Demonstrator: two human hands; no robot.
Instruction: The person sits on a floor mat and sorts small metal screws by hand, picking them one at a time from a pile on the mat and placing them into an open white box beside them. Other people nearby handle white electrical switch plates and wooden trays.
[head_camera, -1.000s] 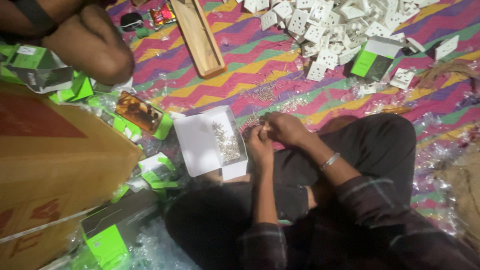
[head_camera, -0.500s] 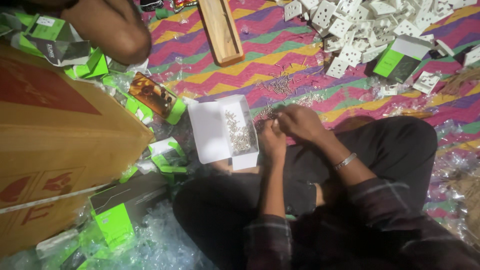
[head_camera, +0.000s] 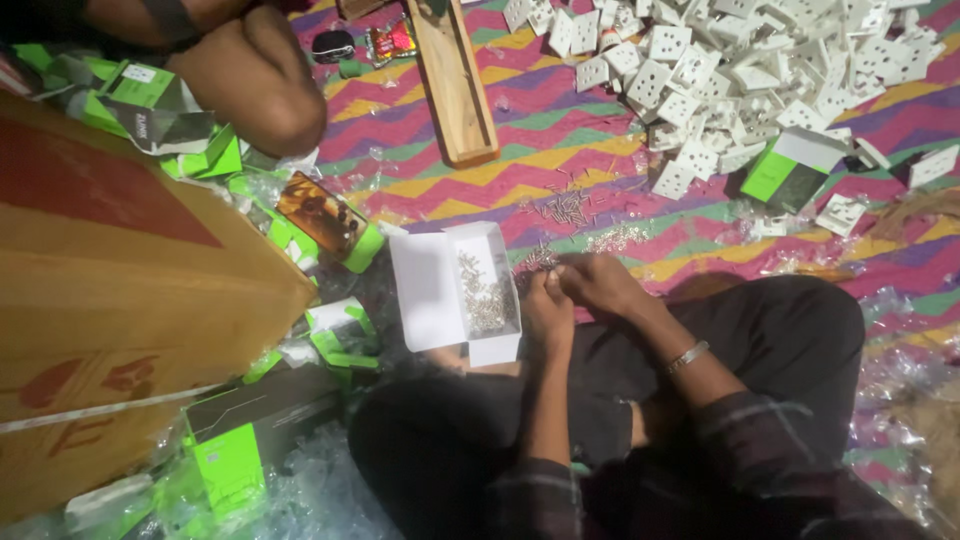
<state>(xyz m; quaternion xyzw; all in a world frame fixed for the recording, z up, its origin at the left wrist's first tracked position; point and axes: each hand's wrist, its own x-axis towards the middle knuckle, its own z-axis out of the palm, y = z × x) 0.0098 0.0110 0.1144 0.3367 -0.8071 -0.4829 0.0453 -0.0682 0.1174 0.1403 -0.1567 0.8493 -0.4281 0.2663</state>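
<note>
I sit cross-legged on a zigzag-striped mat. My left hand and my right hand meet in front of my knees, fingers pinched together over something too small to make out. Just left of my left hand lies an open white box with several small metal screws in it. More screws lie loose on the mat beyond my hands.
A pile of white socket plates covers the far right. A wooden tray lies at top centre. A large brown carton fills the left, with green-and-white boxes around it. Another person's knee is at top left.
The view has shifted, so everything sits further right and lower in the picture. My hands stay together next to the white box.
</note>
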